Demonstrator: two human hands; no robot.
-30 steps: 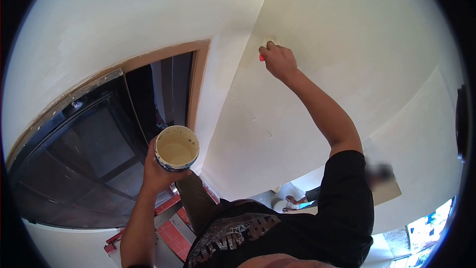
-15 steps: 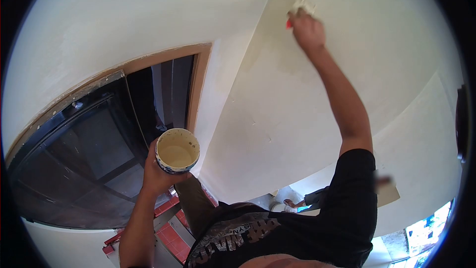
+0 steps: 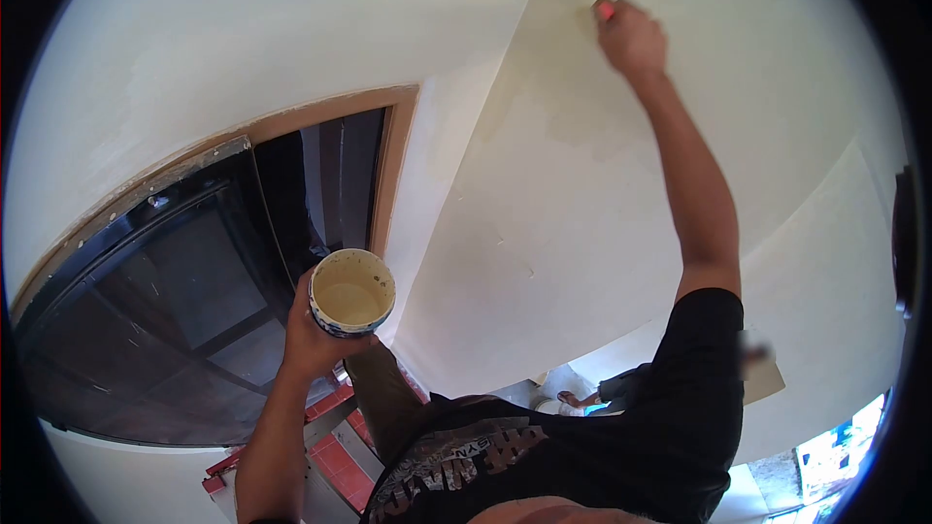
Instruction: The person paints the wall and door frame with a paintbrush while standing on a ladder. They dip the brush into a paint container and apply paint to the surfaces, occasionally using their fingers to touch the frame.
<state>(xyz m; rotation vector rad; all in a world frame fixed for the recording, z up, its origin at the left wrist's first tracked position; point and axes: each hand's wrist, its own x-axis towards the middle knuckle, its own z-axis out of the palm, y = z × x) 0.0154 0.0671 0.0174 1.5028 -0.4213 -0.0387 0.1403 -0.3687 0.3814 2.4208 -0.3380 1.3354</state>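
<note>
My left hand is wrapped round a tub with pale cream paint inside and specks on its inner wall. High on the cream wall, my right hand is closed round a brush, of which only the red handle shows. The bristles are hidden behind the fingers. Darker, wet-looking patches mark the wall below and to the left of my right hand.
At left, a dark glass window stands in a brown frame. Red tiles lie below. Near the bottom centre, another person's hand is beside a white bucket. A bright opening is at lower right.
My right hand has moved to the right and slightly up along the wall, and the brush's pale bristles no longer show. My left hand and the tub have barely shifted.
</note>
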